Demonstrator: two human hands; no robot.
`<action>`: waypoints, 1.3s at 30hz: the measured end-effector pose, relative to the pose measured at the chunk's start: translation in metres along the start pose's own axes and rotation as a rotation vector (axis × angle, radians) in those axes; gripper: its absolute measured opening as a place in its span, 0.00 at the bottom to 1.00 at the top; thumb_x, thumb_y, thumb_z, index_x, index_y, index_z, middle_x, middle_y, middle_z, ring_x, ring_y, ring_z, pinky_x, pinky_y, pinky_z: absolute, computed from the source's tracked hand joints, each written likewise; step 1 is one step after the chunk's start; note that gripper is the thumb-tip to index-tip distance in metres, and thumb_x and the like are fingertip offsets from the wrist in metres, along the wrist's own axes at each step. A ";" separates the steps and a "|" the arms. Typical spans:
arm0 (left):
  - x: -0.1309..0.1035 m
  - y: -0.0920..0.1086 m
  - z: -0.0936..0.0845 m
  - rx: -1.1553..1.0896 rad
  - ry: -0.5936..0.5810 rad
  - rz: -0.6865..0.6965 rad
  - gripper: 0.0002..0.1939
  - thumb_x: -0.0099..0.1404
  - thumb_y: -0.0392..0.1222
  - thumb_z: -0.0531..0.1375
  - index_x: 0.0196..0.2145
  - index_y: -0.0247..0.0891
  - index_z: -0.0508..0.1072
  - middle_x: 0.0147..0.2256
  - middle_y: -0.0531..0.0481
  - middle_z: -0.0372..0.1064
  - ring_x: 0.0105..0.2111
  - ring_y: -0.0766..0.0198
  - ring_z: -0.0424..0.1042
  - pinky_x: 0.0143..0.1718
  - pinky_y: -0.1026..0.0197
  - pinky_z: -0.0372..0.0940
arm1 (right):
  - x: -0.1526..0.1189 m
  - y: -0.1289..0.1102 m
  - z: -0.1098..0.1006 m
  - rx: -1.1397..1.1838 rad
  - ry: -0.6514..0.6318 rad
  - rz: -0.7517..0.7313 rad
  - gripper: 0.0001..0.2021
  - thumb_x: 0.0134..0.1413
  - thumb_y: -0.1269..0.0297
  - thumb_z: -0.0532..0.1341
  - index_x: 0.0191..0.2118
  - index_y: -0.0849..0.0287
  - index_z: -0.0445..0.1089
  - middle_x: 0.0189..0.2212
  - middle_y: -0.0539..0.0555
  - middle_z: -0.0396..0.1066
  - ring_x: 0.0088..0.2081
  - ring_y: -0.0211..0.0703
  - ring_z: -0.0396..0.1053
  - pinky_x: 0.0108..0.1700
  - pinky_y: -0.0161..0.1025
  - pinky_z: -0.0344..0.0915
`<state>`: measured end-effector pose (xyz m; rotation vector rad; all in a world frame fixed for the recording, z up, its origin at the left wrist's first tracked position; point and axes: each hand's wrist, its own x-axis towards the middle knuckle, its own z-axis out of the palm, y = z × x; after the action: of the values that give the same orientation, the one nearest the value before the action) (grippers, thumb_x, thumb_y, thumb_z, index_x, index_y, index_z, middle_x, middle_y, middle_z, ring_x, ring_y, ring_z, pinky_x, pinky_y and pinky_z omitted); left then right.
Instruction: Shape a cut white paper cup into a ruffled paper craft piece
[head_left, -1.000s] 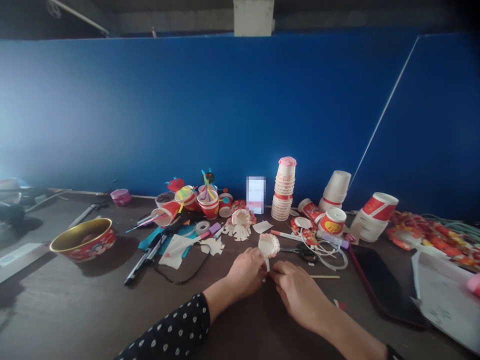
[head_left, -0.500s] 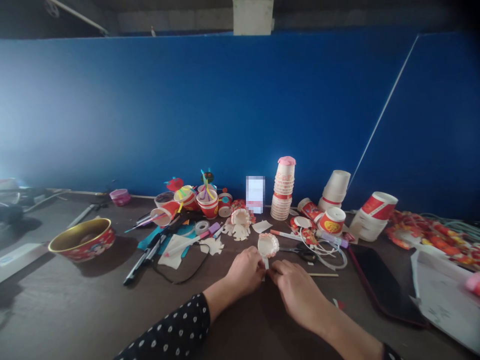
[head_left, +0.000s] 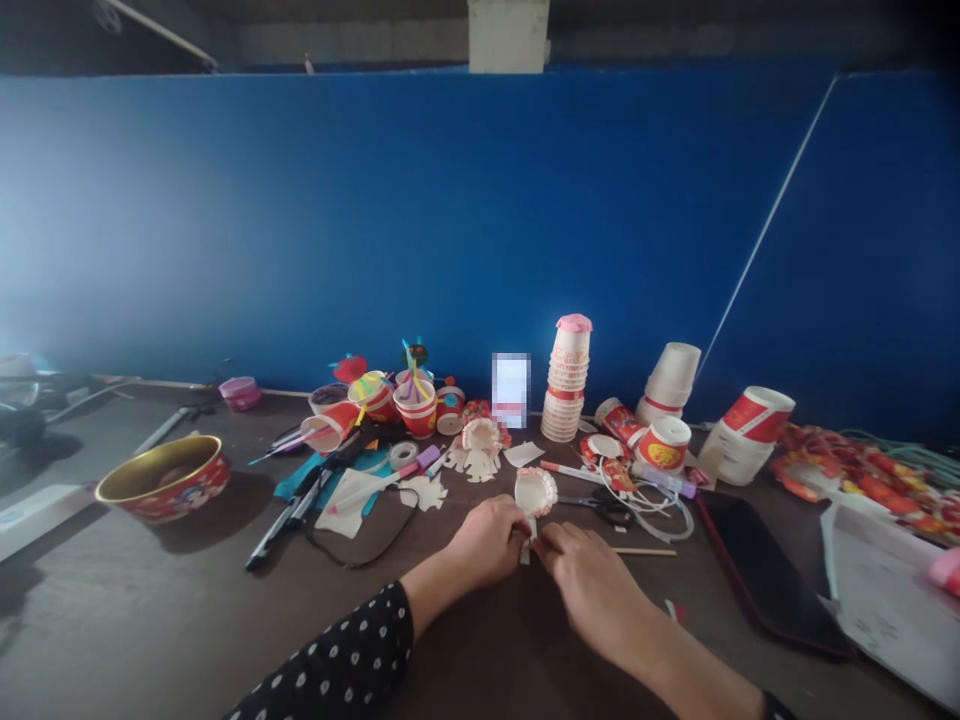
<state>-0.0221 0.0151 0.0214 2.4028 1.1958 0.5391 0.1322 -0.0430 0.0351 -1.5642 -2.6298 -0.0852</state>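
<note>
Close together at the middle of the table, my left hand (head_left: 491, 540) and my right hand (head_left: 589, 575) pinch a narrow white paper strip (head_left: 525, 556) from its two sides. The fingertips partly cover it. Just beyond the fingers is a cut paper cup piece (head_left: 534, 493) with a round white middle and a curled, pinkish-white fringe. The strip runs down from its lower edge; whether it is fastened there I cannot tell. Scissors (head_left: 611, 506) with dark handles lie to the right of the piece, and a thin wooden stick (head_left: 645, 552) lies beside my right hand.
A tall stack of paper cups (head_left: 566, 390) stands behind. Decorated cups (head_left: 415, 405), a tape roll (head_left: 403, 456) and white paper scraps (head_left: 352, 503) spread over the left side. A red-gold bowl (head_left: 165, 480) sits farther left. At right lie a dark tablet (head_left: 765, 565) and paper sheets (head_left: 892, 590).
Both hands stay at nearly the same spot, with only slight finger movement at the strip. The cup piece has barely shifted.
</note>
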 end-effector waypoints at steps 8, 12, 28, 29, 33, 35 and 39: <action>0.000 0.000 0.000 0.003 -0.008 -0.015 0.04 0.52 0.34 0.59 0.27 0.37 0.75 0.30 0.50 0.69 0.33 0.62 0.68 0.34 0.66 0.61 | 0.003 -0.002 -0.003 -0.032 -0.032 0.032 0.17 0.55 0.78 0.48 0.43 0.61 0.70 0.40 0.56 0.69 0.42 0.46 0.65 0.42 0.38 0.57; 0.000 0.000 0.002 0.001 0.003 -0.051 0.03 0.55 0.35 0.60 0.26 0.37 0.75 0.29 0.51 0.69 0.32 0.63 0.68 0.33 0.66 0.60 | 0.003 -0.002 -0.001 -0.046 -0.014 0.026 0.17 0.55 0.79 0.48 0.43 0.60 0.70 0.41 0.56 0.69 0.42 0.45 0.65 0.42 0.38 0.57; 0.000 -0.002 0.009 0.045 0.056 0.046 0.08 0.55 0.33 0.56 0.21 0.36 0.72 0.26 0.51 0.68 0.30 0.64 0.67 0.31 0.67 0.58 | -0.004 -0.004 0.016 -0.156 0.108 -0.007 0.16 0.50 0.80 0.54 0.45 0.64 0.69 0.36 0.58 0.69 0.38 0.47 0.64 0.41 0.42 0.57; 0.001 -0.002 0.009 0.042 0.056 0.049 0.08 0.55 0.32 0.56 0.21 0.36 0.72 0.26 0.51 0.68 0.30 0.64 0.67 0.31 0.67 0.58 | -0.005 -0.004 0.019 -0.155 0.126 -0.019 0.16 0.50 0.80 0.54 0.44 0.64 0.69 0.36 0.58 0.69 0.37 0.47 0.65 0.41 0.42 0.57; 0.001 -0.003 0.010 0.026 0.067 0.059 0.09 0.55 0.32 0.55 0.22 0.36 0.73 0.26 0.51 0.68 0.30 0.64 0.67 0.30 0.67 0.58 | -0.004 -0.003 0.028 -0.157 0.174 -0.021 0.13 0.51 0.80 0.54 0.39 0.63 0.71 0.34 0.56 0.69 0.35 0.46 0.65 0.40 0.42 0.58; 0.001 -0.002 0.010 0.031 0.061 0.057 0.09 0.55 0.32 0.55 0.22 0.37 0.74 0.26 0.51 0.68 0.30 0.64 0.67 0.31 0.67 0.58 | -0.004 -0.002 0.028 -0.147 0.177 -0.016 0.12 0.51 0.80 0.54 0.38 0.62 0.71 0.34 0.55 0.70 0.35 0.45 0.65 0.39 0.42 0.58; 0.001 -0.003 0.011 0.051 0.059 0.055 0.09 0.55 0.32 0.55 0.22 0.36 0.74 0.26 0.50 0.68 0.29 0.64 0.67 0.31 0.66 0.58 | -0.005 -0.002 0.023 -0.113 0.159 -0.020 0.13 0.51 0.80 0.54 0.41 0.63 0.70 0.35 0.56 0.70 0.37 0.45 0.66 0.42 0.41 0.59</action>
<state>-0.0178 0.0157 0.0114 2.4850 1.1838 0.6081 0.1318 -0.0467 0.0114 -1.4957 -2.5574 -0.3496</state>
